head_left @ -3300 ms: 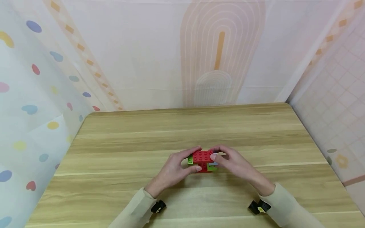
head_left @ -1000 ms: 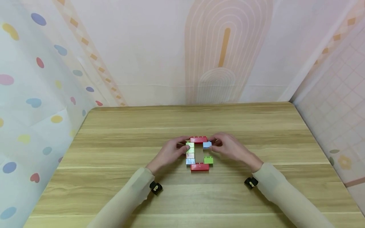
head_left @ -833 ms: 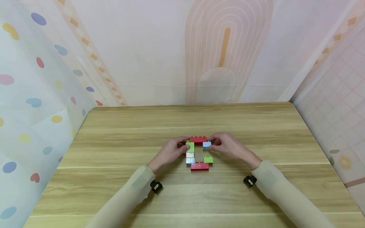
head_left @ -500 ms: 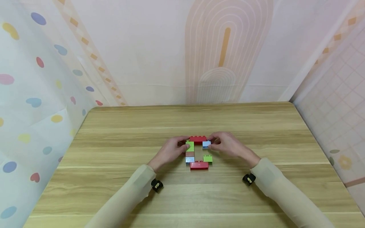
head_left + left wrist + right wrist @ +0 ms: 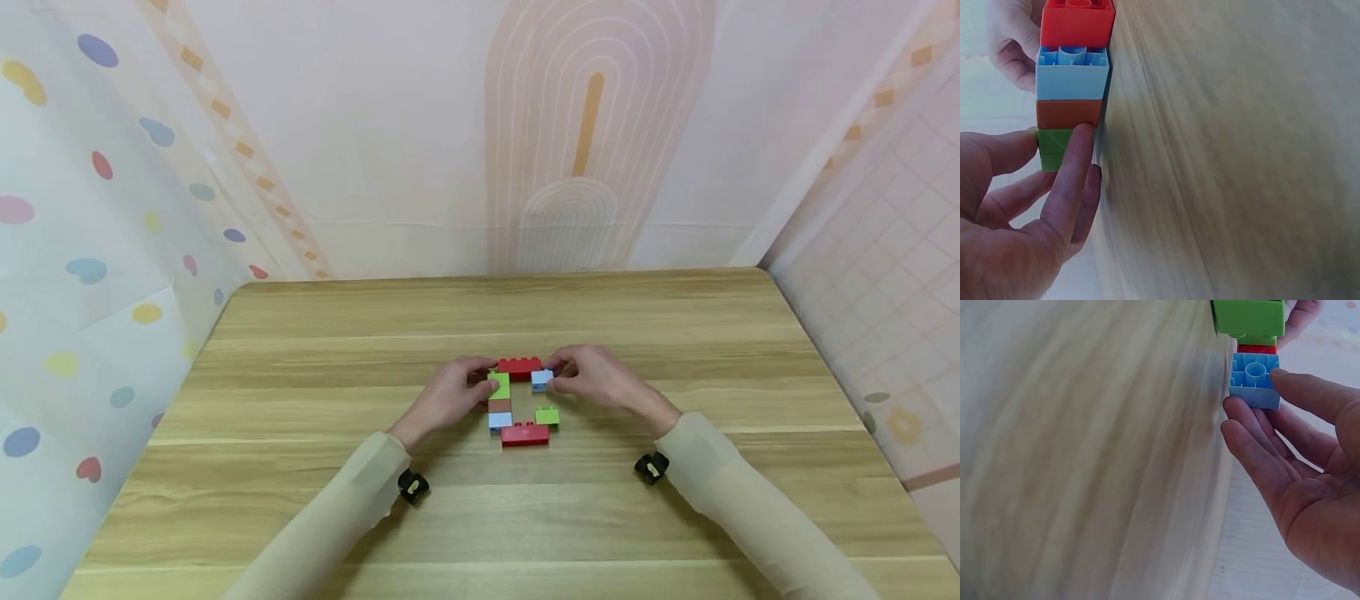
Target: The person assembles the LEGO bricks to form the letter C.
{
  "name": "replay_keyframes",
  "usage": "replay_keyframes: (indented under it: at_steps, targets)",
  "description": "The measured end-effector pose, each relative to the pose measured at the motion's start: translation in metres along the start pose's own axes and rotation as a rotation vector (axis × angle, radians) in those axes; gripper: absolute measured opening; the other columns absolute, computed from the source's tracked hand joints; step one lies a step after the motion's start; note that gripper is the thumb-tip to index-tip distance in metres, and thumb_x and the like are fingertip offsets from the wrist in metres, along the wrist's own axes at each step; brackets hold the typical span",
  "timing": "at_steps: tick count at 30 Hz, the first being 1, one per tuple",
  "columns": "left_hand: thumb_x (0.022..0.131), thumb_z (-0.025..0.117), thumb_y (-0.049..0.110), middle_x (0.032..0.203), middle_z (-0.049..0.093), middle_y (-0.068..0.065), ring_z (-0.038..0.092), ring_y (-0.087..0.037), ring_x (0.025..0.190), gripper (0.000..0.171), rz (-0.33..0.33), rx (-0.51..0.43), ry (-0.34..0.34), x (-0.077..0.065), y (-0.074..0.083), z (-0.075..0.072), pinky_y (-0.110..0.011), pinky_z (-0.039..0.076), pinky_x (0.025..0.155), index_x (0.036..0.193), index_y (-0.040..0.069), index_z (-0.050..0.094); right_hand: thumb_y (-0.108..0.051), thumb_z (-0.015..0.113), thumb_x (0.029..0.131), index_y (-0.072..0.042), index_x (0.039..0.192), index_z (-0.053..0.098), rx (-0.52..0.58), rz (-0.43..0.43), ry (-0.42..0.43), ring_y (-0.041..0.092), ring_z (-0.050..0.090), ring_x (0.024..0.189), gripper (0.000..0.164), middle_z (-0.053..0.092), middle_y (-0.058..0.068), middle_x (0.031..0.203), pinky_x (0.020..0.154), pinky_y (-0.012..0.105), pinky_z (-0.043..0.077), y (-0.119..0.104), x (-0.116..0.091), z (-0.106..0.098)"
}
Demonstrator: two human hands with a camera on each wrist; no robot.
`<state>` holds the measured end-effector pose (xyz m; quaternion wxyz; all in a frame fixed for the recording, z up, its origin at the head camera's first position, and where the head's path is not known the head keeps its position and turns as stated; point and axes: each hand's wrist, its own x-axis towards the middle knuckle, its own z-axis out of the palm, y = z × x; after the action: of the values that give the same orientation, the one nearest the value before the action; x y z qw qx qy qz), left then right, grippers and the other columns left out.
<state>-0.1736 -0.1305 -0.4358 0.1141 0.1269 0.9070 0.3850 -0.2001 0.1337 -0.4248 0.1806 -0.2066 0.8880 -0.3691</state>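
A ring-like build of toy building bricks lies on the wooden table before me. In the head view, one red brick point(image 5: 520, 368) forms its far end and another red brick point(image 5: 525, 435) its near end. Down the left side run a green part point(image 5: 498, 384), a brown brick point(image 5: 499, 406) and a blue brick point(image 5: 500, 420). My left hand point(image 5: 450, 393) pinches the green part between thumb and fingers. On the right, my right hand point(image 5: 596, 379) pinches a light blue brick point(image 5: 1255, 378), its hollow underside showing in the right wrist view. A green brick point(image 5: 547, 416) sits at the near right, a gap between it and the light blue brick.
The wood-grain table point(image 5: 337, 358) spreads around the build on all sides. Patterned cloth point(image 5: 390, 158) hangs behind it and along both sides. Each sleeve carries a small black wrist device point(image 5: 412, 487).
About three seconds ago the build was held with a studded red brick facing up, closer to me. It has since been turned and set farther away; lately it shows only slight shifts.
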Motion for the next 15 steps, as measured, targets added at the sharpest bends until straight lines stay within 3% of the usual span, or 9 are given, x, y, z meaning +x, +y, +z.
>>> replay_keyframes:
  at_steps: [15]
  targets:
    - [0.104,0.066,0.021,0.130,0.064,-0.011,0.058,-0.022,0.106,0.041,-0.022,0.011,-0.014,0.0027,-0.0009,0.0027,-0.044,0.053,0.100,0.142,0.007,0.063,-0.013,0.075,0.096,-0.001,0.122,0.072,-0.012,0.005,-0.011,0.018,0.064,0.093,0.028,0.072,0.006,0.104,0.079,0.032,0.057,0.0004,0.0028,-0.0002]
